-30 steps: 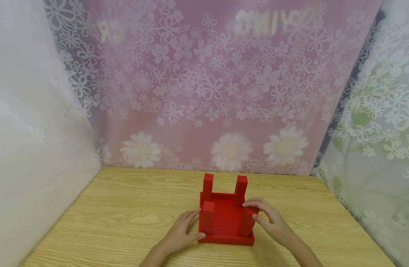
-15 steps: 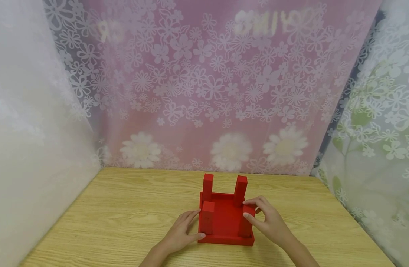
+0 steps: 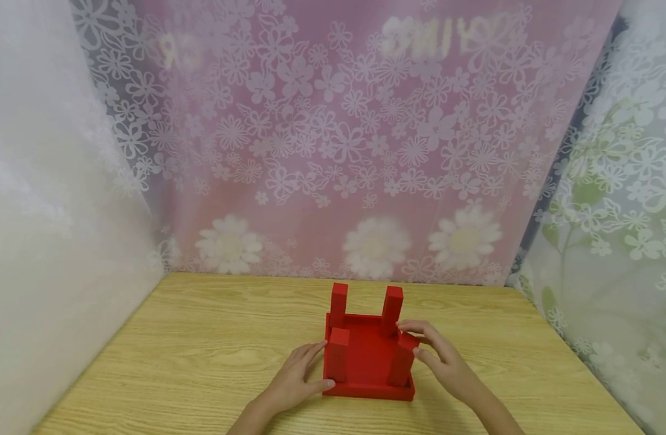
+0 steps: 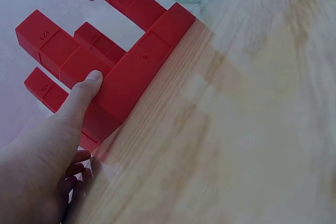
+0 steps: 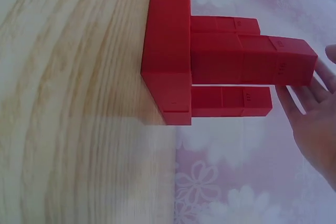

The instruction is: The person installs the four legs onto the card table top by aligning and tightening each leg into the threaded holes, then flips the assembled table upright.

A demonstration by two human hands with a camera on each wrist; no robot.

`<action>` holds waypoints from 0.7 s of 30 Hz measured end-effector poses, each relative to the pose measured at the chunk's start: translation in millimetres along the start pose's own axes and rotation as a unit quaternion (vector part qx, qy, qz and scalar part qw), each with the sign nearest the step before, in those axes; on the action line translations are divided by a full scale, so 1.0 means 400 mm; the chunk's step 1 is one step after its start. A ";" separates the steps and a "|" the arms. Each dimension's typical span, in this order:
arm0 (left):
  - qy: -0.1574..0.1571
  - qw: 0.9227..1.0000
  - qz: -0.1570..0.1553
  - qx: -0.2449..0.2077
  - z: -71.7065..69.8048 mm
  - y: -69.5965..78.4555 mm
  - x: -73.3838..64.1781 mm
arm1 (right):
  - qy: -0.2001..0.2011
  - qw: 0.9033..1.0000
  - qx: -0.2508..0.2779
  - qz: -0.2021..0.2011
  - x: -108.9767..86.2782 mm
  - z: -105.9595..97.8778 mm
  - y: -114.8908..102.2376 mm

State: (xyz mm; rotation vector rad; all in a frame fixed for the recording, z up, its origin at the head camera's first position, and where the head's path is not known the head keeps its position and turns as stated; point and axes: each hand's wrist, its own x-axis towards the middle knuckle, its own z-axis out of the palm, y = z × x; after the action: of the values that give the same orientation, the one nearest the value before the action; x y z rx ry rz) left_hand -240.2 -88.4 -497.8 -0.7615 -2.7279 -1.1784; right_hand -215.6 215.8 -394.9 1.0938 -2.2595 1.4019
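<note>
A red, square, shallow-rimmed base (image 3: 368, 391) lies on the table with upright red square posts at its corners, like an upturned small table. My left hand (image 3: 292, 377) holds the base's near left corner, thumb by the front rim near the near left post (image 3: 338, 356) and fingers along the left side. At the near right post (image 3: 402, 362), which leans slightly right, my right hand (image 3: 447, 365) has its fingers behind the top. In the right wrist view the thumb (image 5: 331, 52) stands apart from that post's end (image 5: 299, 61). Two far posts, left (image 3: 339, 302) and right (image 3: 392, 305), stand untouched.
The light wood-grain table (image 3: 213, 350) extends around the base on both sides. Behind it hangs a pink flowered curtain (image 3: 311, 181). A pale sheet (image 3: 55, 211) borders the left, and a flowered translucent sheet (image 3: 621, 241) the right.
The right hand pinched the near right post's top half a second ago; now its thumb has moved off to the right, and the post top has tilted rightward. The left hand has not moved.
</note>
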 end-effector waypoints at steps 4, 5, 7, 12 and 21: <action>0.001 1.000 0.002 -0.001 0.000 -0.001 0.000 | -0.032 0.999 0.035 0.001 -0.007 -0.011 0.006; 0.001 1.000 0.001 -0.001 0.000 -0.001 0.000 | -0.032 0.999 0.028 -0.001 -0.008 -0.012 0.008; 0.001 1.000 0.002 -0.002 0.000 0.000 0.001 | -0.028 1.000 0.006 -0.006 -0.009 -0.011 0.012; -0.002 1.000 0.000 -0.005 0.000 0.001 0.001 | -0.003 0.998 -0.059 -0.035 -0.007 -0.007 0.019; -0.003 1.000 -0.001 -0.005 0.000 0.000 0.000 | 0.035 0.993 -0.108 -0.001 -0.003 0.001 0.022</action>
State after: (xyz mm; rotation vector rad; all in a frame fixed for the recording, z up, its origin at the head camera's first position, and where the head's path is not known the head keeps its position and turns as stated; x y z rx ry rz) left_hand -240.2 -88.3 -497.7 -0.7648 -2.7298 -1.1942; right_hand -220.8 218.4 -401.5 0.9621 -2.2940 1.1418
